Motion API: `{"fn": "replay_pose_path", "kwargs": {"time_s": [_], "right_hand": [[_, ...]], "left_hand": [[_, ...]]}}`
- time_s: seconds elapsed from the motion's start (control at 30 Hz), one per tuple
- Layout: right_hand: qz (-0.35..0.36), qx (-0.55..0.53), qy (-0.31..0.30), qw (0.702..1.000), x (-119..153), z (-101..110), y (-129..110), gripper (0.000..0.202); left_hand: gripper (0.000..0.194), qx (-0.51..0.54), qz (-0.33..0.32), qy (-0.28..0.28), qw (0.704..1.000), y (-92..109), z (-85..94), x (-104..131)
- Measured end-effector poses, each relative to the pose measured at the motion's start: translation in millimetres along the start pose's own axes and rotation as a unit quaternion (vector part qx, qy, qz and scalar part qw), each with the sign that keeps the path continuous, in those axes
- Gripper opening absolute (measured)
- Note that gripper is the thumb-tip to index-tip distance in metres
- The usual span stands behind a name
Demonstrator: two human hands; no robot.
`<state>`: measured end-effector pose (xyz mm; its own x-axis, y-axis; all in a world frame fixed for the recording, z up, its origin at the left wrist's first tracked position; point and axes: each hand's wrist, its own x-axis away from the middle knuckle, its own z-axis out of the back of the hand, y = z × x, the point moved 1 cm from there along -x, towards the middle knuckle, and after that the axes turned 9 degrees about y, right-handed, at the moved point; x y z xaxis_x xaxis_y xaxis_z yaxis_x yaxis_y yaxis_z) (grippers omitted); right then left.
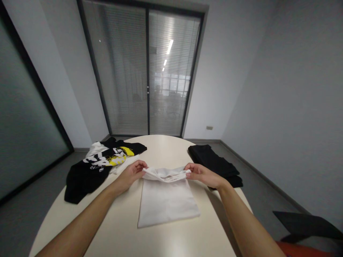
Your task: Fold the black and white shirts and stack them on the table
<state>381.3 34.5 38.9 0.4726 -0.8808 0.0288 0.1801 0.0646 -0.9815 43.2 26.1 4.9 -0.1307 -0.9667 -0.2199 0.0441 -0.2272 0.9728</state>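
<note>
A white cloth garment lies folded into a rough rectangle on the pale table, its far edge gathered and lifted a little. At the left end of that far edge, my left hand pinches the fabric between thumb and fingers. My right hand grips the right end of the same edge in a similar pinch. The fabric sags slightly between the two hands, and its lower part rests flat on the table.
Rumpled black and white clothes with a yellow print lie at the table's left. Folded black garments are stacked on the right, beside my right forearm. The rounded table ends before a glass door. A dark chair part shows lower right.
</note>
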Motion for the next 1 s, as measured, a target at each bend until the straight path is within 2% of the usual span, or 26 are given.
{"fn": "replay_pose_path", "kwargs": {"time_s": [0.07,0.17,0.27,0.33,0.4,0.5,0.57,0.7,0.8,0.9,1.0], "right_hand": [[-0.01,-0.003,-0.025,1.0,5,4,-3,0.042],[-0.058,-0.01,-0.089,0.994,12,10,-3,0.04],[-0.099,0.0,-0.153,0.983,15,14,2,0.04],[-0.111,0.024,-0.188,0.976,14,14,6,0.04],[-0.116,0.053,-0.208,0.97,12,13,9,0.04],[-0.112,0.084,-0.209,0.968,10,11,12,0.042],[-0.098,0.092,-0.191,0.972,7,9,14,0.041],[-0.074,0.08,-0.135,0.985,0,6,22,0.041],[-0.068,0.062,-0.103,0.99,-3,5,23,0.041],[-0.066,0.038,-0.102,0.992,-2,8,21,0.039],[-0.077,0.015,-0.113,0.99,-1,15,23,0.036]], "left_hand": [[0.036,-0.014,-0.007,-0.016,1.0,6,4.8,2],[0.034,-0.034,0.004,-0.129,0.991,19,9.2,11],[0.033,-0.051,0.068,-0.251,0.964,26,6.5,23],[0.034,-0.064,0.114,-0.298,0.946,28,2.0,28],[0.035,-0.083,0.132,-0.32,0.934,29,-2.7,30],[0.036,-0.131,0.111,-0.326,0.93,28,-8.0,29],[0.034,-0.172,0.074,-0.308,0.933,24,-10.6,27],[0.026,-0.233,-0.003,-0.21,0.95,11,-13.5,22],[0.025,-0.205,-0.023,-0.15,0.967,1,-11.5,18],[0.03,-0.143,-0.018,-0.158,0.977,0,-7.5,16],[0.026,-0.104,-0.005,-0.216,0.971,9,-6.7,18]]}}
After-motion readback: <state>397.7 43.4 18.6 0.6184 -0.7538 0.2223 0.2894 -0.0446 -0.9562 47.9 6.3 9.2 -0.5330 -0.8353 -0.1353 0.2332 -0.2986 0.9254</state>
